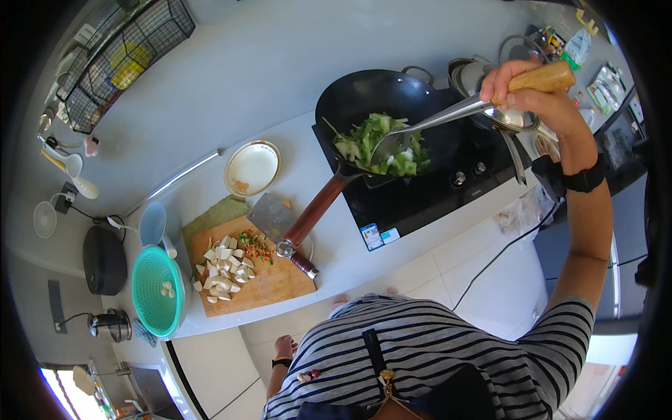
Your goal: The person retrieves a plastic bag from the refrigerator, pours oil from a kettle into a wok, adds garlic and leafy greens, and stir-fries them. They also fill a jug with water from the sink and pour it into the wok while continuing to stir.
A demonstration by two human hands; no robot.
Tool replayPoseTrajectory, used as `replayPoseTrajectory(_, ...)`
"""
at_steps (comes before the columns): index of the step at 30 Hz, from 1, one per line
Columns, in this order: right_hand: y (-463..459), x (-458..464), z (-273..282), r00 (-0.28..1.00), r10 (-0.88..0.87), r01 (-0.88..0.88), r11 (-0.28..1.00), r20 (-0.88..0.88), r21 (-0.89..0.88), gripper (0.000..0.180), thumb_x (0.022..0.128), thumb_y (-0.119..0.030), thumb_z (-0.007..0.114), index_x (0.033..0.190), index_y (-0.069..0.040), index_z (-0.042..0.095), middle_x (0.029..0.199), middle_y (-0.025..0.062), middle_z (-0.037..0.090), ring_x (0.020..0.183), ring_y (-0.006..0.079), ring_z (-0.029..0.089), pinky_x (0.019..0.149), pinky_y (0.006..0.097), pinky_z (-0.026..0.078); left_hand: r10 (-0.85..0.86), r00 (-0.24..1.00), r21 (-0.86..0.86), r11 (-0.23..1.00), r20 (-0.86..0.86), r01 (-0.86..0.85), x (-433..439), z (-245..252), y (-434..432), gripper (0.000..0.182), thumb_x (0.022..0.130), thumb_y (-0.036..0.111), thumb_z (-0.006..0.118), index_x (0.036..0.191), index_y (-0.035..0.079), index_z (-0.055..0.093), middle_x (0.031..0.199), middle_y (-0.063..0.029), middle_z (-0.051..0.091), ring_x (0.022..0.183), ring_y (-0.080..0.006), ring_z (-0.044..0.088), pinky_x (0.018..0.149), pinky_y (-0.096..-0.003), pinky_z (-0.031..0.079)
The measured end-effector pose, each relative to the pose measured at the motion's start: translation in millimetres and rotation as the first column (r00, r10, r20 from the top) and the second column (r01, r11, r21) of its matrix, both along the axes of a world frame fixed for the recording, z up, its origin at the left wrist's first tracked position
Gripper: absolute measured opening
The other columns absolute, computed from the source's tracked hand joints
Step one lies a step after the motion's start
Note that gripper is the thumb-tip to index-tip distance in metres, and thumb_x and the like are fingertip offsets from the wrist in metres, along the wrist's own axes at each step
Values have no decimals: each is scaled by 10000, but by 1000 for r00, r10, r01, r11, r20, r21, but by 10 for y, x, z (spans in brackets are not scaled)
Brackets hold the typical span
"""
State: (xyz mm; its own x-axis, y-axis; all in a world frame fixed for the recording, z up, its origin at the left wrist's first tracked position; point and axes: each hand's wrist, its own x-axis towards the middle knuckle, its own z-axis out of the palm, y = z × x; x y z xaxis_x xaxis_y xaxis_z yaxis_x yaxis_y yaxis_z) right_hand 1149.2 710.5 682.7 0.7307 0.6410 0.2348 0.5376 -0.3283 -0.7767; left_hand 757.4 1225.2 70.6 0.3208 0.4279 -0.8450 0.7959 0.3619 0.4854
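Observation:
My right hand (pixel 525 89) is closed around the wooden handle of a metal spatula (pixel 446 114). Its blade rests in chopped leafy greens (pixel 383 142) inside a black wok (pixel 362 94) on the cooktop. The wok's brown wooden handle (pixel 316 211) points down and left, over the edge of a cutting board. My left hand (pixel 285 346) hangs low beside my body, away from the counter, with its fingers curled; whether they are fully closed is unclear. On the wooden cutting board (pixel 283 289) lie white chunks (pixel 226 268), chopped red and green bits (pixel 255 247) and a cleaver (pixel 274 216).
Behind the board stands a mostly bare white bowl (pixel 253 168). A teal colander (pixel 152 310) and a light blue container (pixel 153 223) are at the left. Metal pots (pixel 517 119) sit right of the wok. A wire basket (pixel 121 68) hangs on the wall.

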Motion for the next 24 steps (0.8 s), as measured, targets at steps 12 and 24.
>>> replayPoseTrajectory(12, 7, 146, -637, 898, -403, 397, 915, 176, 69, 111, 798, -79, 615, 893, -23, 625, 870, 76, 639, 795, 143, 614, 712, 247, 496, -34, 999, 46, 998, 0, 34, 70, 34, 116, 182, 834, 163, 546, 985, 63, 560, 785, -65, 573, 601, -188, 589, 505, -319, 472)
replayPoseTrajectory(24, -647, 1010, -915, 518, -850, 779, 422, -96, 465, 326, 853, -322, 568, 989, -44, 670, 901, 21, 692, 569, 49, 508, 497, 200, 414, -470, 866, 354, 790, -173, 500, -568, -113, 28, 295, 753, 252, 505, 578, 49, 629, 570, -102, 596, 605, -177, 589, 604, -366, 457)
